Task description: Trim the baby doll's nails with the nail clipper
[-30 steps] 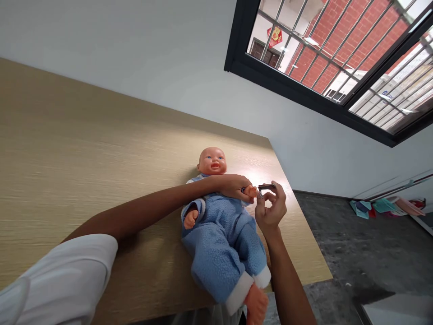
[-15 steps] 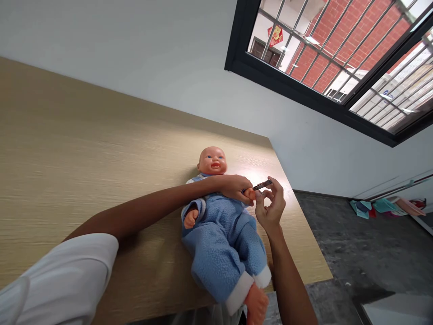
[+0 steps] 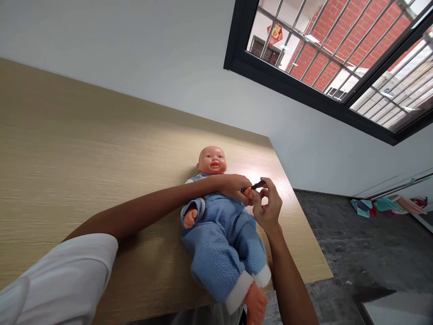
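A baby doll (image 3: 219,230) in blue fleece clothes lies on its back on the wooden table (image 3: 135,149), its feet toward me. My left arm crosses its chest, and my left hand (image 3: 236,186) is closed around the doll's hand (image 3: 248,194) on the right side. Between the thumb and fingers of my right hand (image 3: 269,205) is a nail clipper (image 3: 259,184), its tip at the doll's fingers. Whether the jaws touch the fingers is too small to tell. The doll's other hand (image 3: 190,218) rests by its side.
A pale wall runs along the table's far edge, with a dark-framed barred window (image 3: 324,49) at the upper right. Beyond the table's right edge lies dark floor (image 3: 334,234). Colourful items (image 3: 385,205) sit by the wall there.
My right hand has shifted slightly left toward the doll's hand, and the nail clipper has tilted and moved closer in. My left hand keeps its hold.
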`<state>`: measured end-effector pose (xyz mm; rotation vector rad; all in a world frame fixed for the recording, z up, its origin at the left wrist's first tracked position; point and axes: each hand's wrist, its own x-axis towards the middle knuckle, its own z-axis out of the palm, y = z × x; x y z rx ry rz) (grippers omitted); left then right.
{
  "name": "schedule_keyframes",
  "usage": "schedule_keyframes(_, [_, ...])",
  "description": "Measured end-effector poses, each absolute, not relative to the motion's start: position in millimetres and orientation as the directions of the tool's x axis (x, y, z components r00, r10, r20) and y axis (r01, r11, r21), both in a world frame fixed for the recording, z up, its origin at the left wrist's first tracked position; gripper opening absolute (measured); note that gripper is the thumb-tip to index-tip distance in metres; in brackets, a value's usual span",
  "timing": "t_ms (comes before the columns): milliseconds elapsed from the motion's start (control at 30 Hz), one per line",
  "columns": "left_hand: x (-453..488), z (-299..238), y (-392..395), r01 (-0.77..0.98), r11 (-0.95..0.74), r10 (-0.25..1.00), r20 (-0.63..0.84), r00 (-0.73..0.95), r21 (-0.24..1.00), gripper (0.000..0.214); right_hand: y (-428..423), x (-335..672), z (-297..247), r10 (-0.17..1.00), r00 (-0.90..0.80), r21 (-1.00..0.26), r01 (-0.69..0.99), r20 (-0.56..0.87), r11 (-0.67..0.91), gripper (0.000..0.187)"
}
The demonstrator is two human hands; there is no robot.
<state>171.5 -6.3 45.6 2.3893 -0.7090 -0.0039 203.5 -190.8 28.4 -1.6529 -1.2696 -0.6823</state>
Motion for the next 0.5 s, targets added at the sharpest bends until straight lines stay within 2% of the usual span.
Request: schedule_keyframes(500, [175.3,35.7,-3.3,-0.49,-0.612,-0.45,0.236,0.861,0.621,0.027,-191.4,204.6,27.5,0.465,0.235,-0.233,0.97,0.854,-0.061,0.03])
